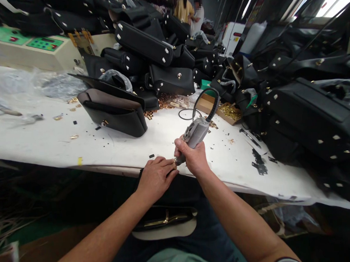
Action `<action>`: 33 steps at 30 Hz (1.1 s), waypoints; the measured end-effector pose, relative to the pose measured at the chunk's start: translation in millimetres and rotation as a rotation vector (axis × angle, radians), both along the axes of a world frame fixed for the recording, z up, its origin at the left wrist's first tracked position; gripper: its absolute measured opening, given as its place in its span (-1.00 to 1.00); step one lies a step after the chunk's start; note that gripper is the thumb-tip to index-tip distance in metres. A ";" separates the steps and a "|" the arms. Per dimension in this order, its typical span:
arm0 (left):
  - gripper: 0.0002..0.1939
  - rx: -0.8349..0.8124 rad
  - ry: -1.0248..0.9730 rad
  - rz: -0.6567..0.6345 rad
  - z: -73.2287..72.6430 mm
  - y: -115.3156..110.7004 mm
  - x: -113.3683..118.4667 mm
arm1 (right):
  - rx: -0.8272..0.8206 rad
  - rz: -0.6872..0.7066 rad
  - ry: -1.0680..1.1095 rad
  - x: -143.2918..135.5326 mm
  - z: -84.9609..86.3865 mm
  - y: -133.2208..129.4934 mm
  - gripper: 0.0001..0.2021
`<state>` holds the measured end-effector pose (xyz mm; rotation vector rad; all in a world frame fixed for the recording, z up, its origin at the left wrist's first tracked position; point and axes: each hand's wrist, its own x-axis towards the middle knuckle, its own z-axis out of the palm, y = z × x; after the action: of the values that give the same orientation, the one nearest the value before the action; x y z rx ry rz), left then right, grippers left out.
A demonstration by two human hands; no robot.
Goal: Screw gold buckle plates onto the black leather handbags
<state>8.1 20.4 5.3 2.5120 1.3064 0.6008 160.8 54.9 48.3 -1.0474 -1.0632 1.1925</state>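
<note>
My right hand (192,155) is wrapped round a grey power screwdriver (198,130), its nose tilted down to the left and a black cable (212,109) looping from its top. At the nose, my left hand (157,174) has its fingers pressed together on a small gold fitting (175,162), partly hidden by fingers and tool. Both hands are at the table's front edge. Below them, on my lap, a black bag (165,216) lies with a gold zip and pale lining showing; its upper part blends into the shadow under my hands.
A black handbag (115,119) stands open on the white table (53,130). Piled black bags (146,44) fill the back and right (319,114). A box of gold parts (229,112), tweezers (250,137) and black pieces (259,163) lie rightward. A control machine (60,55) stands back left; two people are beyond.
</note>
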 end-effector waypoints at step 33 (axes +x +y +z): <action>-0.82 -0.006 -0.025 0.005 -5.7 2.4 -2.0 | 0.036 -0.081 0.031 -1.0 -2.7 1.3 -0.63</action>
<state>6.1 22.8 -0.4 2.4894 1.3036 0.6260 159.8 56.2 45.6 -1.0314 -1.0051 1.1174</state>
